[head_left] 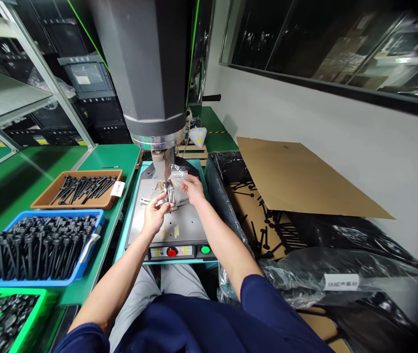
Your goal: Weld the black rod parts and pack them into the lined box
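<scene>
Both my hands are at the small metal fixture [172,195] on the machine's grey base plate [140,229], right under the press head. My left hand [153,214] is at the fixture's left front, thumb and fingers curled in a pinch. A small part with a round black head [165,186] shows just above its fingertips; whether they grip it is unclear. My right hand [193,189] reaches in from the right, its fingers closed together beside a piece of clear plastic [178,171]. What lies between those fingertips is too small to make out.
Overhead hangs the large grey machine head [146,63]. Red [172,252] and green [205,249] buttons line the base's front. On the left stand orange [36,200], blue [100,220] and green [45,304] trays of black parts. A plastic-lined box [227,215] and cardboard sheet [304,181] are on the right.
</scene>
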